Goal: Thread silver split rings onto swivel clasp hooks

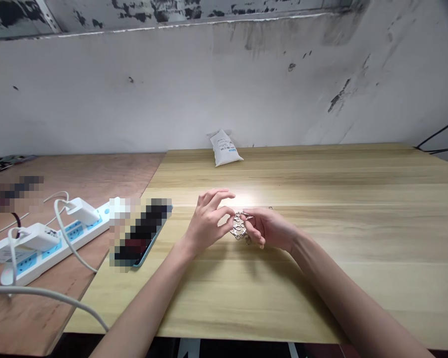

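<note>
A small bunch of silvery metal rings and links (pixel 238 229) is held between my hands above the light wooden table (pixel 321 189). My left hand (pixel 212 219) pinches its left side with thumb and index finger, while the other fingers are raised. From the right, my right hand (pixel 271 227) closes its thumb and curled fingers on the same bunch. Just behind the right hand a bit of thin metal (pixel 271 208) shows, mostly hidden. The pieces are too small to tell how they join.
A white packet with a printed label (pixel 226 149) lies near the wall. At left is a phone (pixel 144 233) with its screen blurred. Beyond it, a white power strip (pixel 70 238) with chargers and cables sits on a reddish board (pixel 78 174).
</note>
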{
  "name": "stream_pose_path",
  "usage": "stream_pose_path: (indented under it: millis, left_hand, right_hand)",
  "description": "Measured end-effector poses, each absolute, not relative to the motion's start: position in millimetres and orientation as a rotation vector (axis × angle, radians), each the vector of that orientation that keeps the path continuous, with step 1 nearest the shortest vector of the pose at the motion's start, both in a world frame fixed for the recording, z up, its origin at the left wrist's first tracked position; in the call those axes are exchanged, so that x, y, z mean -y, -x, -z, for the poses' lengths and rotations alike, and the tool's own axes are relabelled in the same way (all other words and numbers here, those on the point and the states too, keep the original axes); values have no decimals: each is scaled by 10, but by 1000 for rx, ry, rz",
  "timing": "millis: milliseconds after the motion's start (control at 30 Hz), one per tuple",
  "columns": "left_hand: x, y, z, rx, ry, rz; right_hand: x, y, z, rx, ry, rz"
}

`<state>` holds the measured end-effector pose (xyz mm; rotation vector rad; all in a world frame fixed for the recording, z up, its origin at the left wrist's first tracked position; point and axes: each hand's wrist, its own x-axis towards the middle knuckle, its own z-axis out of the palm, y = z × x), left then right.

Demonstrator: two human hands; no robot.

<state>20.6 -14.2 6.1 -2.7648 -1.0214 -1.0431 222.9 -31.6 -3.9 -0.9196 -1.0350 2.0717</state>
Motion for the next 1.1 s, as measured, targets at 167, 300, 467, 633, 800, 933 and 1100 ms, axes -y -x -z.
stream_pose_path:
  millis: [167, 300, 467, 633, 800, 933, 1100]
  left_hand:
    - [118, -188, -45, 1280, 2770, 1154]
    - [115, -199, -38, 1420, 2812, 1243]
    - [139, -214, -57, 1438, 2940, 1301]
    - [136, -207, -63, 1388, 2997, 1299]
    - [135, -200, -73, 1362, 3001, 1309]
    - [122, -187, -79, 1408, 2915, 1318]
    - [114, -182, -72, 1425, 2896, 1299]
  right_hand:
    - [285, -2206, 49, 1027, 1036, -1671]
    - [345, -2132, 99, 1589, 1180, -927]
    - [376, -2045, 193, 2040, 1295, -187]
    - [368, -2058, 182, 2081, 1353, -16]
    - [394, -2026, 163, 2181, 1344, 37]
    - [405, -2004, 178, 2204, 1334, 22]
    - [407, -2004, 182, 2197, 1357, -11]
